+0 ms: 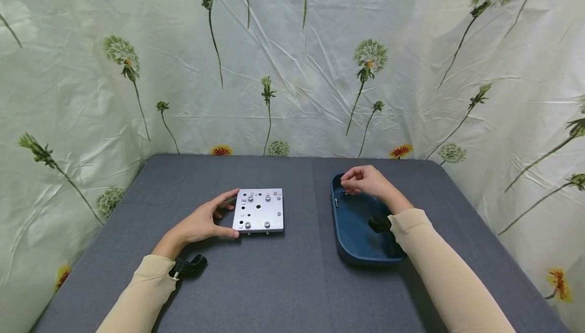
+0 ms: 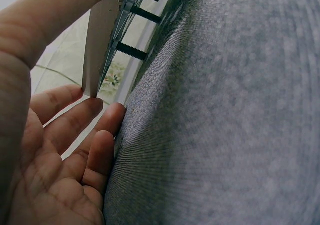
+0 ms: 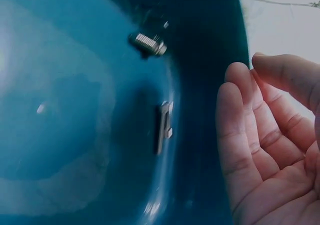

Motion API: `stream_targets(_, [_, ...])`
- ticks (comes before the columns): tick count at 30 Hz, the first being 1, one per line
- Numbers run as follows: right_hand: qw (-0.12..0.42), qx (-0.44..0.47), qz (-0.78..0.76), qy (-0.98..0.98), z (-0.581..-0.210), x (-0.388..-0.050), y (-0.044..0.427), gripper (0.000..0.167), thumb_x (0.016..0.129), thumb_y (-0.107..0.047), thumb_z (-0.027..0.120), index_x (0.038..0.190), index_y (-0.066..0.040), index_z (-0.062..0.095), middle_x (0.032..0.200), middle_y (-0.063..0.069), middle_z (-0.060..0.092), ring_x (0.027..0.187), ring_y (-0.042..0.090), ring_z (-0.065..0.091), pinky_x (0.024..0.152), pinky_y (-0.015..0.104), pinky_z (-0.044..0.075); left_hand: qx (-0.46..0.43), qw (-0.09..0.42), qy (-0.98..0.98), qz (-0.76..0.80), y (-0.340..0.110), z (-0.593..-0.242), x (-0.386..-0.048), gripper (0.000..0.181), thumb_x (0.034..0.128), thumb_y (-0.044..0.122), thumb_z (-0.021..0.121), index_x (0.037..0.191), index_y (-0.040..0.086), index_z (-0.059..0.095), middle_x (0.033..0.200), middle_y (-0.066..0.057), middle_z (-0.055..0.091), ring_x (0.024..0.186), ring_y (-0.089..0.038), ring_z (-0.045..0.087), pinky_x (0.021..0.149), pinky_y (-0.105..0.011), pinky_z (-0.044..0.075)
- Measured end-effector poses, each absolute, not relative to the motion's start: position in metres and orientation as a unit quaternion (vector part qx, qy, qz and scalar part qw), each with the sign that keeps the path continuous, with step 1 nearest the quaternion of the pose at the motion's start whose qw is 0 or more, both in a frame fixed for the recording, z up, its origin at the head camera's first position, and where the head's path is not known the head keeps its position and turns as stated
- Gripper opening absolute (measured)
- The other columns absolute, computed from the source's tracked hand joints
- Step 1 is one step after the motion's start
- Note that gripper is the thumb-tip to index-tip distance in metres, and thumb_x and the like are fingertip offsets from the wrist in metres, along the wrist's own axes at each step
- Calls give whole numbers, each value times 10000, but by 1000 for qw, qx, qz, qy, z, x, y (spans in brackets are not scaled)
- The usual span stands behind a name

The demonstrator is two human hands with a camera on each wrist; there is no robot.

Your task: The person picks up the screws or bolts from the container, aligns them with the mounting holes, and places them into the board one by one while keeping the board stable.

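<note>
A square silver metal plate stands slightly raised on the dark table, with several holes and bolt heads on its top. My left hand grips its left edge, thumb at the near corner and fingertips at the far one. Threaded bolt shanks stick out below the plate in the left wrist view. Over the far end of a blue tray, my right hand hovers with thumb and fingertips close together; nothing shows between them. Inside the tray lie a short bolt and a slim metal piece, both blurred.
Dark grey cloth covers the table. Behind it hangs a pale curtain printed with flowers. The tray's raised walls surround the small parts. Each wrist carries a black strap-like device.
</note>
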State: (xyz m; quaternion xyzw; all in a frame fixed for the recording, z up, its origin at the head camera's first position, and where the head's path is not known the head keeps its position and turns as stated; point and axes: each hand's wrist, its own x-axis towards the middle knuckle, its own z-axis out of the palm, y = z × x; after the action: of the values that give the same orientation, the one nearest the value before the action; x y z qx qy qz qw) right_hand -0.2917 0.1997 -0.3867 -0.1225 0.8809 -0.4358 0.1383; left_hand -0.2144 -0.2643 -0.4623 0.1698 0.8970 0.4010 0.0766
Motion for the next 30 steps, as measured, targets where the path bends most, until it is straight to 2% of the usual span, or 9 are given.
stream_targets(4, [137,-109,-417,892,-391,-291,206,253,1057,-148,684,1173,73,729,1043,252,789,888,270,761,888,455,628,169,78,898,399,-265,-462,-214,1157,777,451,966,1701,196,317,1554,-162,575,1375,-333,585,1077,-514,474])
stream_targets(11, [125,-112,-345,924,-398,-288,208,239,1038,-140,688,1155,56,761,877,154,791,728,168,703,755,349,594,167,77,899,397,-266,-463,-213,1157,778,441,967,1701,188,318,1571,-161,560,1376,-336,582,1072,-512,473])
stream_targets(30, [124,-54,-355,925,-416,-291,207,230,1032,-117,700,1169,57,762,883,134,797,680,80,694,698,300,612,176,76,897,398,-265,-461,-214,1152,783,418,970,1698,165,317,1542,-180,585,1367,-346,591,1060,-497,484])
